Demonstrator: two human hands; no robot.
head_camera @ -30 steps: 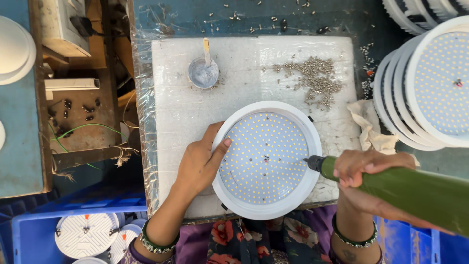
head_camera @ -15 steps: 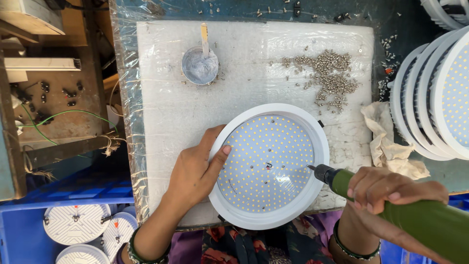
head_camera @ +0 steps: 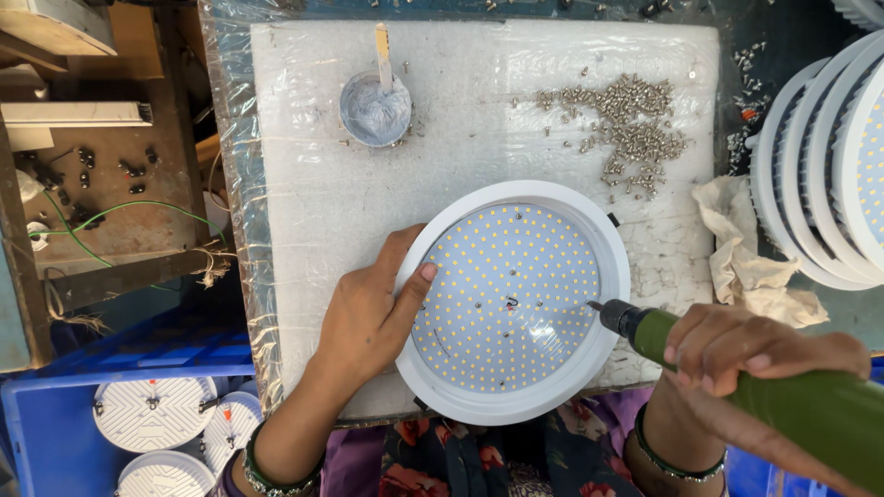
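On the left edge of the round white lamp (head_camera: 512,299) lies the left hand (head_camera: 368,317). It is open and flat, the palm on the white rim and the thumb reaching onto the panel of small yellow dots; it presses on the lamp and does not grip it. The lamp lies face up on the lower middle part of the white foam pad (head_camera: 313,202), its lower rim close to the near edge of the pad.

The right hand (head_camera: 737,354) is closed around a green electric screwdriver (head_camera: 783,396). The fingers are wrapped over the thick green body. The dark tip of the tool points to the left and meets the dotted panel just inside the right rim of the lamp. A few small screws sit in the panel, one near its centre.

Above the lamp, on the upper right part of the pad, lies a loose heap of small metal screws (head_camera: 626,124). On the upper left part stands a small round cup (head_camera: 375,109) with grey-white paste and a flat stick (head_camera: 383,55) standing in it. Just right of the pad lies a crumpled cloth (head_camera: 746,253), and beside it, at the right border, a row of the same white lamps (head_camera: 829,166) leans one over another. At lower left a blue crate (head_camera: 55,433) holds more round white parts. On the left is a brown wooden surface (head_camera: 120,212) with dark screws and a green wire.
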